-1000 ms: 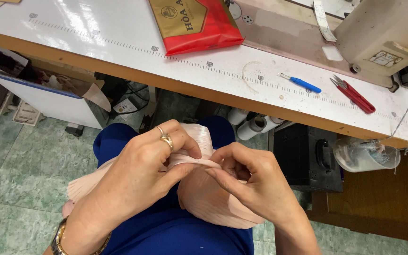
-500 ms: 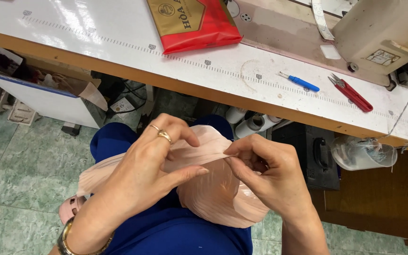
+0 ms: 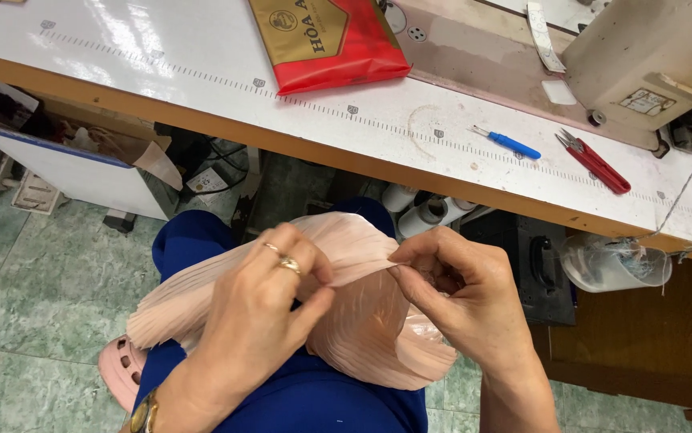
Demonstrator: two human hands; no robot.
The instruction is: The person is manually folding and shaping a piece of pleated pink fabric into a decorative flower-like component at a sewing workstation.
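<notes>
A pale pink pleated fabric point(image 3: 362, 329) lies bunched over my lap, on blue trousers point(image 3: 298, 401). My left hand point(image 3: 262, 321), with rings on one finger and a watch at the wrist, grips the fabric's upper fold from the left. My right hand point(image 3: 462, 297) pinches the same fold's edge between thumb and fingers from the right. The two hands nearly meet at the middle of the fold. Part of the fabric trails down to the left, under my left forearm.
A white worktable point(image 3: 161, 56) with a ruler strip runs along the top. On it lie a red-and-gold packet point(image 3: 326, 36), a blue seam ripper point(image 3: 510, 144) and red thread snips point(image 3: 594, 163). A sewing machine point(image 3: 651, 60) stands at the right. Thread cones point(image 3: 418, 212) sit under the table.
The hands have drawn the fabric's fold out wider between them; more pleated fabric now hangs below my right hand, and a pink slipper shows at lower left.
</notes>
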